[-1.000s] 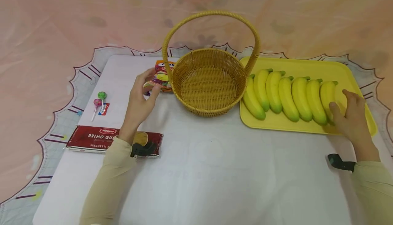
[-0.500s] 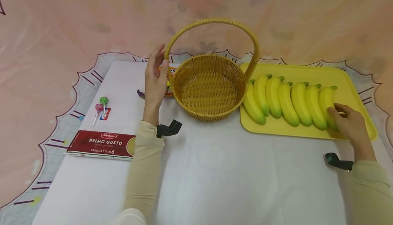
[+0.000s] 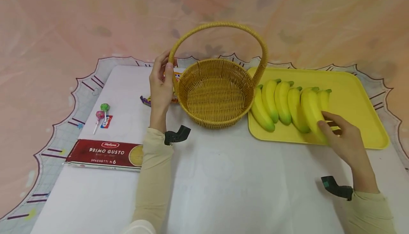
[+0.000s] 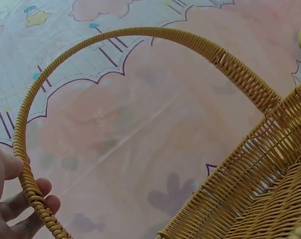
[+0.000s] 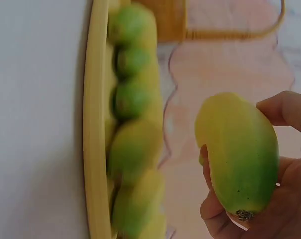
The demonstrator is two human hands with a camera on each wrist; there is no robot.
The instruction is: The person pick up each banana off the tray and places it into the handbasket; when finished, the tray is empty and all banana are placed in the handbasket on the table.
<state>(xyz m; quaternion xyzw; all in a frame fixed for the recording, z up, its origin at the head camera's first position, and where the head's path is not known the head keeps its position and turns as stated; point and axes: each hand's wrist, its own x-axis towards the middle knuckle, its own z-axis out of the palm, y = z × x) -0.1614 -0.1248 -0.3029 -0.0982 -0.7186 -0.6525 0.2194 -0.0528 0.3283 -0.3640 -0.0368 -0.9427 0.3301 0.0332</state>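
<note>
My left hand [image 3: 161, 88] grips the left side of the tall handle of a wicker basket [image 3: 220, 120]; in the left wrist view the thumb and fingertips lie around the woven handle [image 4: 35, 196]. Nothing lies inside the basket. My right hand [image 3: 346, 140] holds a banana [image 3: 311, 108] lifted above the yellow tray [image 3: 361, 120]. The right wrist view shows this banana [image 5: 242, 154] between thumb and fingers, its green end toward the camera. Several other bananas [image 3: 282, 102] lie side by side on the tray's left part.
Behind my left hand, candy packets [image 3: 146, 101] are partly hidden. Farther left lie two lollipops [image 3: 102, 111] and a small wrapped sweet [image 3: 106, 121]. A red spaghetti pack [image 3: 105, 154] sits beside my left forearm. A patterned cloth hangs behind the table.
My left hand has moved from the candy packets to the basket handle and taken hold of it. My right hand has picked up the rightmost banana and carried it left.
</note>
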